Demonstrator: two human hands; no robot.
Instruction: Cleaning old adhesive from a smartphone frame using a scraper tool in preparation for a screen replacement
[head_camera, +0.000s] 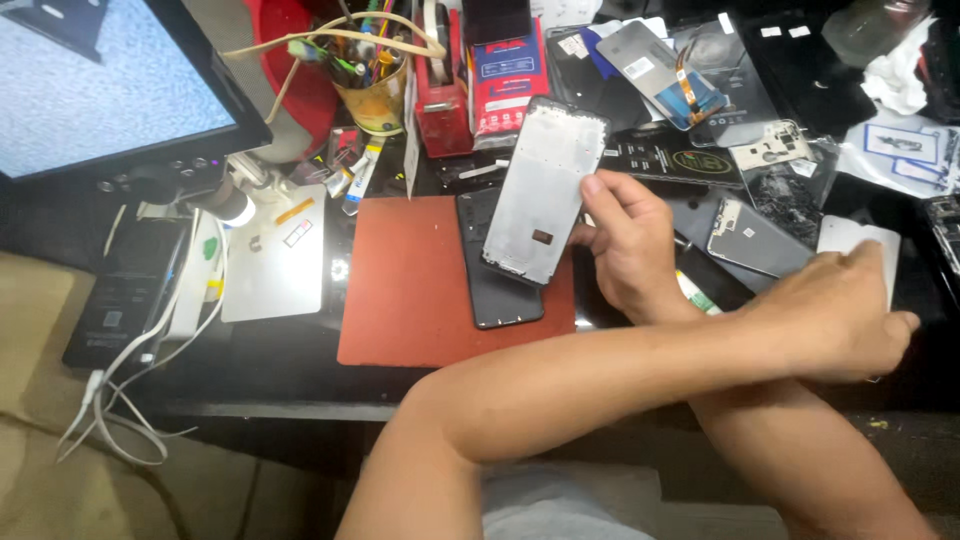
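My arms are crossed over the bench. My right hand (625, 250) grips a silver phone frame (545, 190) by its right edge and holds it tilted above a dark phone (500, 290) that lies on a red-brown mat (410, 290). My left hand (850, 310) reaches across to the right and rests, back up, on the lower part of a white flat panel (862, 238). Its fingers are hidden beneath it, so whether it grips the panel is unclear.
A monitor (90, 80) and microscope arm (215, 195) stand at the left over a white plate (275, 265). A cup of tools (375, 90) and red boxes (505, 75) are behind the mat. Phone parts and screens (750, 235) crowd the right side.
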